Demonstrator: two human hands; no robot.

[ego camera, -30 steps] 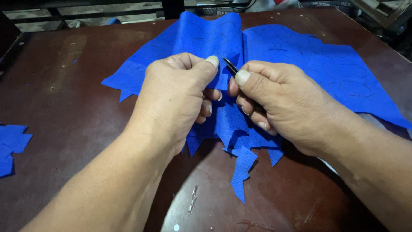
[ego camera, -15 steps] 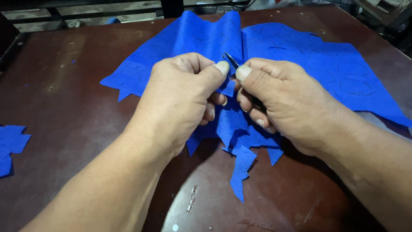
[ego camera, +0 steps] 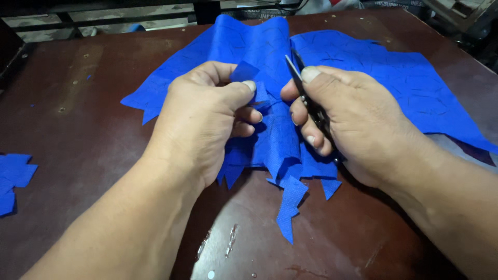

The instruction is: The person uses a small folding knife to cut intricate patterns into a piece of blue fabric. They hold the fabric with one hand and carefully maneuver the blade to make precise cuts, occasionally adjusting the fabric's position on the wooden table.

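Since the earlier frames the hands have drawn slightly apart; the left hand (ego camera: 199, 122) has pulled a small blue cut piece (ego camera: 244, 71) free and now lifts it clear of the scissors (ego camera: 306, 98), which earlier lay tight against it; nearest the camera, at the lower middle of the frame, a ragged tail of the blue fabric sheet (ego camera: 363, 62) hangs down over the dark bench (ego camera: 78, 135), with a few wet spots just below it; at the centre, the left fingers (ego camera: 244, 88) are closed in a pinch on the cut piece, thumb pressing it against the forefinger; the right hand (ego camera: 358, 119) sits just to the right, fingers wrapped round the scissors, whose blades look nearly shut and point up and slightly left, along the fold of the sheet; the cut piece lies just left of the blade tips, nearer the left hand; beyond, the sheet spreads wide toward the upper right, its far edge near the bench's back rim; bare bench lies open to the left, with blue offcuts (ego camera: 15, 179) at the far left edge
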